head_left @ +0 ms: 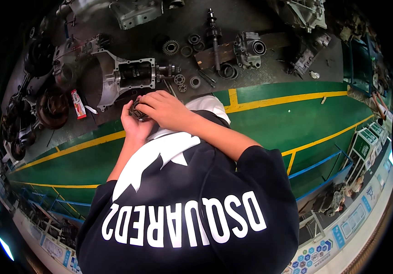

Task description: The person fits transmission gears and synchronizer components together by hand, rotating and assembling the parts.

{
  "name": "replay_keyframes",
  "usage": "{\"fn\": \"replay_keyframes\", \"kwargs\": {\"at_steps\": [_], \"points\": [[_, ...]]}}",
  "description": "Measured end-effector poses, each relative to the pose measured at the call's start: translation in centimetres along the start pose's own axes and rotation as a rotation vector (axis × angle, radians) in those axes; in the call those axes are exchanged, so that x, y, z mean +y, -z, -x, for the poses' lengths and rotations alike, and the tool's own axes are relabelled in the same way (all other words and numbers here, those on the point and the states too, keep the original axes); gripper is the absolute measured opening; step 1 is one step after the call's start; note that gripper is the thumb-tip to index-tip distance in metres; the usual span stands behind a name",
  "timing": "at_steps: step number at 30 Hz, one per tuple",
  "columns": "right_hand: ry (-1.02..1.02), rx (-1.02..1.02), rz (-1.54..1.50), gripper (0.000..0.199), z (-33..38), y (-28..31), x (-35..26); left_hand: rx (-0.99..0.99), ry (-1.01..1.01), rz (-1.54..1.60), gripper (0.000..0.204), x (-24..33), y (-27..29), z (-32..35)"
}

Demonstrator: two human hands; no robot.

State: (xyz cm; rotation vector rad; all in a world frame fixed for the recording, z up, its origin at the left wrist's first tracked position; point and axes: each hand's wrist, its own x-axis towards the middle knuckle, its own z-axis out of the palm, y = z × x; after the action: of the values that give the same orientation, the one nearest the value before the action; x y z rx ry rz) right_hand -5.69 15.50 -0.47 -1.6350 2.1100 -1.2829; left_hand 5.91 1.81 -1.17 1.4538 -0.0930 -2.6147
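Both hands are closed around a dark metal ring-shaped part (140, 112), which looks like a gear or synchronizer hub; the fingers hide much of it. My left hand (134, 125) grips its left side and underside, with the thumb and fingers curled up around it. Over its top and right side lie the fingers of my right hand (165, 108). The part is held close to my body, at the near edge of the workbench. Just beyond it lies an opened gearbox housing (107, 86) with a geared shaft (135, 72) inside, its end sticking out to the right.
Small gears (178, 79) and two thin rods (206, 77) lie right of the housing. Farther back are a toothed gear (171, 47), a long shaft (213, 34) and another casing (250, 49). A red-and-white packet (78, 105) sits left, near a round rusty drum (51, 109).
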Motion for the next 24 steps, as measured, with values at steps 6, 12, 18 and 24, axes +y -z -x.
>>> {"fn": "replay_keyframes", "kwargs": {"at_steps": [6,12,18,24], "points": [[-0.038,-0.172,-0.054,0.044,0.2,-0.2,0.6,0.030,0.005,-0.075,0.027,0.3,2.5,-1.5],[-0.290,-0.149,-0.478,0.051,2.0,0.8,3.6,-0.102,0.034,0.114,0.026,2.2,4.3,-1.8],[-0.745,-0.417,0.154,0.042,11.9,-0.6,15.4,-0.185,-0.092,0.132,0.026,4.8,4.2,-0.3],[-1.374,0.192,-0.502,0.028,26.6,-3.0,22.7,-0.311,-0.113,0.140,0.032,6.0,3.5,-0.7]]}}
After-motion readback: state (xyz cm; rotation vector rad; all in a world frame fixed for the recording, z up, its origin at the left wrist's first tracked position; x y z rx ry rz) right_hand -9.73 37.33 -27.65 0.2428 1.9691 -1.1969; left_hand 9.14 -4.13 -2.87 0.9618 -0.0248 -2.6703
